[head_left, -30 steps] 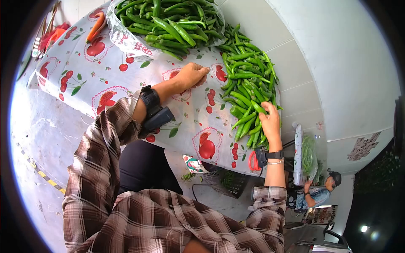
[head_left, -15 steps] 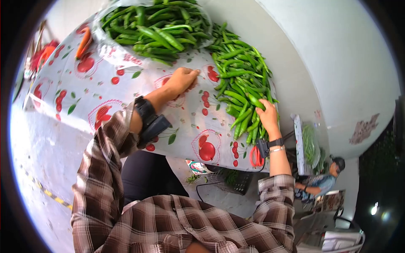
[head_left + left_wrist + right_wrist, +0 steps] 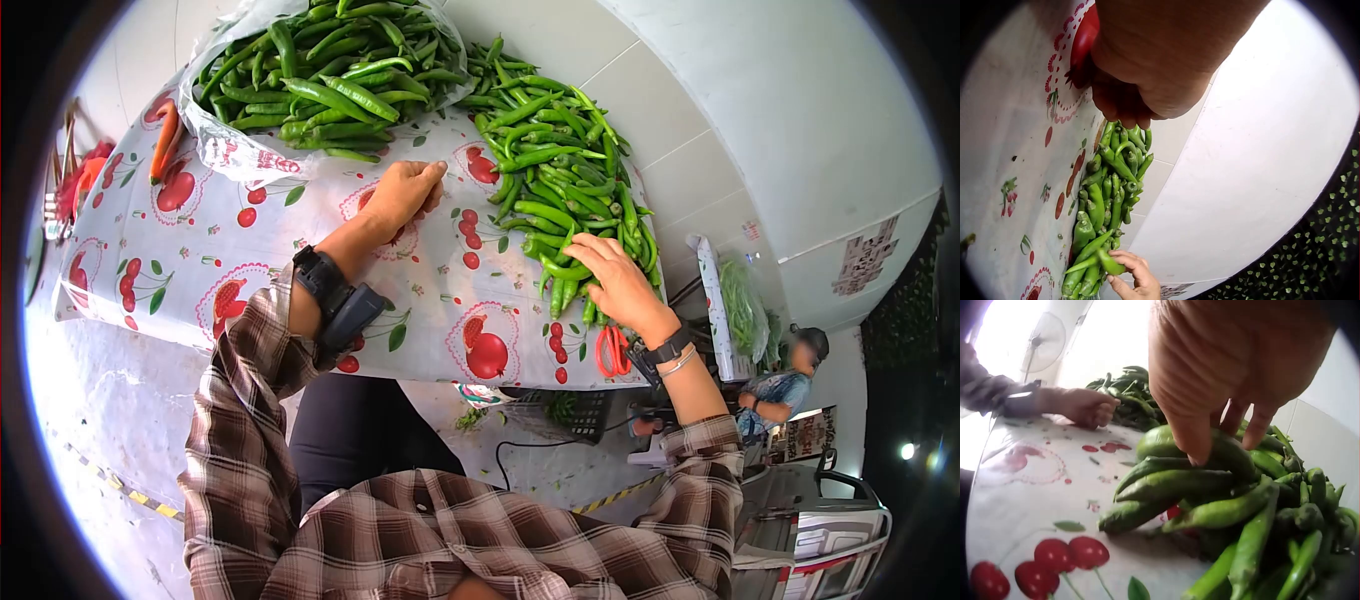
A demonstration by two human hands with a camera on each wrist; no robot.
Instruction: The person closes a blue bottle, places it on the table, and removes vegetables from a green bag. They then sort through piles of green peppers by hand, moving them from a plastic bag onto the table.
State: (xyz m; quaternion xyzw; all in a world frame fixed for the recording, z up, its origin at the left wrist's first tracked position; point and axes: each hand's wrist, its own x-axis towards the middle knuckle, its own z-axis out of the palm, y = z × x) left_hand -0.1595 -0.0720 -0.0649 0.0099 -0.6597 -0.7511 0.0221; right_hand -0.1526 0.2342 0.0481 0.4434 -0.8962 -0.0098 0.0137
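My right hand (image 3: pixel 628 287) pinches a green chili pepper (image 3: pixel 1110 262) between thumb and fingers, at the near end of a long pile of green chili peppers (image 3: pixel 560 165). In the right wrist view, the thumb and fingertips lie on that thick pepper, just above others in the pile. My left hand (image 3: pixel 402 192) rests on the cherry-patterned tablecloth (image 3: pixel 420 300), left of the pile, fingers curled in and nothing visible in it. Behind it, a clear plastic bag (image 3: pixel 225 150) full of larger green chilies lies open.
Red-handled scissors (image 3: pixel 610 352) lie at the table's front edge beside my right wrist. A long orange-red object (image 3: pixel 167 143) lies left of the bag. Below the table stands a black crate (image 3: pixel 588 418). Another person (image 3: pixel 778 392) is at a side table on the right.
My right hand has turned and shifted slightly nearer the front of the pile, its fingers now reaching leftward over the peppers. The left hand keeps its curled pose while the head view swings right.
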